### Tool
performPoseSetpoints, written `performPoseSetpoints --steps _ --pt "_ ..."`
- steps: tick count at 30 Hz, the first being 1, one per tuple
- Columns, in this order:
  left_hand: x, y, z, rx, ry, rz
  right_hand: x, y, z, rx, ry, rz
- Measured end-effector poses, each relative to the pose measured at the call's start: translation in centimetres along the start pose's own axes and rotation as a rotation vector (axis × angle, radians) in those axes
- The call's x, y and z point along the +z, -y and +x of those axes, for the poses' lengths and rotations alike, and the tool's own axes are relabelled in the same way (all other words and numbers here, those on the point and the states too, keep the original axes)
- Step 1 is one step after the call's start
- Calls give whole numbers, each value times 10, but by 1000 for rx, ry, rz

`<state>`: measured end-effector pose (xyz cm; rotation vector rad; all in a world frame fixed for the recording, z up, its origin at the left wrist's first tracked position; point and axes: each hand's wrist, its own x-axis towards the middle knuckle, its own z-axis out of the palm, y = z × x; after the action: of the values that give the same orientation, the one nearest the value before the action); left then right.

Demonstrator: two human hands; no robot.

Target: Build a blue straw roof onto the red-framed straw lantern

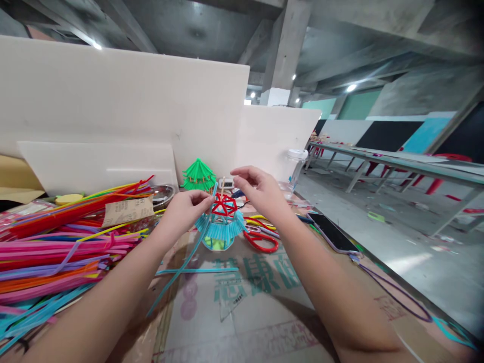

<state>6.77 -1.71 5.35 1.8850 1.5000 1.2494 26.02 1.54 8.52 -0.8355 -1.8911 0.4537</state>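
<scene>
A small round model [220, 229] made of pipe cleaners stands on the cardboard, with a pleated blue skirt, a red spoked frame [225, 205] on top and a yellow-green base. A thin wooden stick [223, 185] rises from its centre. At its left, my left hand [191, 207] pinches a blue pipe cleaner [189, 258], whose long end trails down toward me. My right hand [259, 191] hovers just right of the stick, fingers curved and apart, with nothing visible in them. Another blue pipe cleaner [212, 270] lies flat in front of the model.
Bundles of coloured pipe cleaners [56, 257] cover the left side. Red-handled scissors [264, 242] lie right of the model, near a phone [333, 233] with a strap. Behind are a green pagoda-like roof [198, 174], a plastic cup [295, 166] and white boards [124, 101].
</scene>
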Motion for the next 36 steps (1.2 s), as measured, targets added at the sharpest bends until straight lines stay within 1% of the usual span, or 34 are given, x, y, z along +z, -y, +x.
performPoseSetpoints --steps 4,6,7,10,13,16,19,21,23,24,26,28,30,33,36 --pt "3 -1 0 -1 6 -3 -24 58 -22 -172 -86 -23" --pt "4 -1 -1 -5 2 -5 -28 80 -28 -227 -111 -37" --pt "4 -1 -1 0 -3 0 -28 87 -28 -250 -117 -49" --pt "5 1 0 10 -17 15 -24 94 -20 -301 -117 -102" --pt "4 5 1 -6 -18 0 -19 91 -7 -326 -108 -145" --pt "4 8 2 1 -22 1 -20 85 4 -307 -101 -171" --pt "4 8 4 3 -11 7 -22 72 13 -263 -46 -212" --pt "5 8 4 11 -5 0 -23 53 16 -228 3 -252" --pt "4 8 3 23 0 -8 -22 25 10 -157 32 -287" --pt "4 8 3 26 4 -10 -20 9 3 -94 38 -281" --pt "2 10 3 27 17 12 -15 -23 -17 48 91 -237" --pt "0 12 4 44 4 69 -7 -51 -42 185 149 -197" --pt "-1 14 6 77 -14 115 4 -71 -63 279 229 -145" --pt "-4 16 8 107 1 114 26 -86 -79 282 281 -34" --pt "-9 14 7 107 45 130 48 -97 -79 286 312 125"
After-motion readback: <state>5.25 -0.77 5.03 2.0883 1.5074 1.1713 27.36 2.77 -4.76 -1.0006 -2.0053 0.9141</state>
